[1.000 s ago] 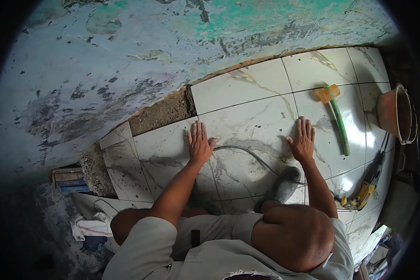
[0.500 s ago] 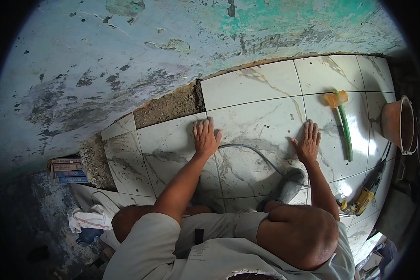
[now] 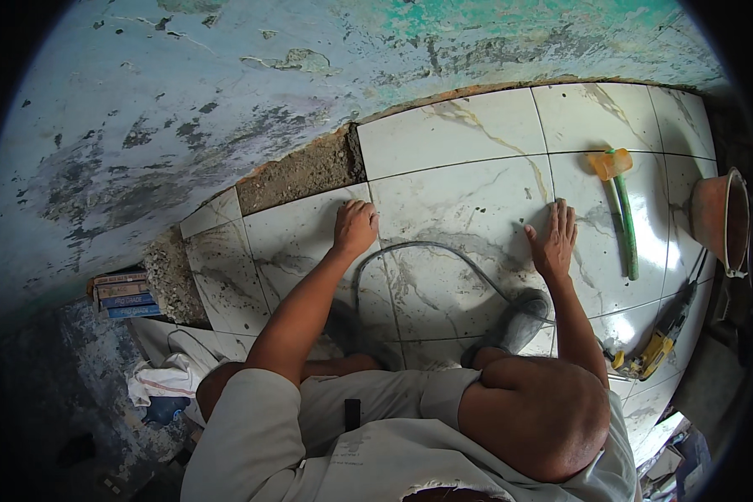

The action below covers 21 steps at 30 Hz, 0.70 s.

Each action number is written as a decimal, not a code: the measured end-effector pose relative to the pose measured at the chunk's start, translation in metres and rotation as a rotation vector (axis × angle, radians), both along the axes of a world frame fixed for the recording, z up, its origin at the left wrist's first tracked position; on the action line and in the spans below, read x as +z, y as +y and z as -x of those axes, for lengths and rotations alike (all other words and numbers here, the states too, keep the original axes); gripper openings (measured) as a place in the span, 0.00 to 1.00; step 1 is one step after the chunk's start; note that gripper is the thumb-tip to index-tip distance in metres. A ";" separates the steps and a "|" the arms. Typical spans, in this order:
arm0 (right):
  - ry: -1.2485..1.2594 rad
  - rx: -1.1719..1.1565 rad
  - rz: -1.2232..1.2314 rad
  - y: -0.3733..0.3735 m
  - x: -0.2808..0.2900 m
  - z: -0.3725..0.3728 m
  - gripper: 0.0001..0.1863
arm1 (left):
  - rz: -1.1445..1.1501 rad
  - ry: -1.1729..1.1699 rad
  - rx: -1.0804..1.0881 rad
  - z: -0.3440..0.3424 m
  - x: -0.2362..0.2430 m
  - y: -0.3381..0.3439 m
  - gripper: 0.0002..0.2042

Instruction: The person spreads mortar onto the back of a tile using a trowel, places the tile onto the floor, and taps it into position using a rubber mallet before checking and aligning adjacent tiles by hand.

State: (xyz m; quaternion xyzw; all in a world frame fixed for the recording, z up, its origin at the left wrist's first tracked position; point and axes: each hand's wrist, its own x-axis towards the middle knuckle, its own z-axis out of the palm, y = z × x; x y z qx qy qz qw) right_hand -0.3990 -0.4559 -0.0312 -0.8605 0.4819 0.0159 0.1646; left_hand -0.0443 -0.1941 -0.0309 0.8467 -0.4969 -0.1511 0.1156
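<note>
My left hand is curled into a fist over a white marble-patterned tile, near the joint with the tile to its right. Nothing shows in its fingers, and whether the knuckles touch the tile cannot be told. My right hand lies flat, fingers stretched out, along the joint between two large tiles. A grey cable arches across the floor between my hands. Just beyond my left hand, a strip of bare rough mortar runs along the wall.
A mallet with an orange head and green handle lies right of my right hand. Further right are a reddish bucket and a yellow-black power tool. Stacked boxes and a white sack lie left. A peeling wall rises ahead.
My left hand has gone from lying flat with fingers spread to a closed fist, slightly further left. The cable's left end now curves into view beside it. My right hand stays flat.
</note>
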 end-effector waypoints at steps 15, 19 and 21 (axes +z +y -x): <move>0.045 0.772 -0.502 0.006 0.098 -0.221 0.09 | -0.804 0.412 -0.340 -0.012 0.167 0.170 0.12; 0.021 0.682 -0.473 0.063 0.068 -0.277 0.10 | -0.320 0.364 -0.175 0.038 0.125 0.226 0.12; -0.022 0.557 -0.452 0.091 0.044 -0.300 0.11 | -0.064 0.316 -0.102 0.072 0.089 0.237 0.12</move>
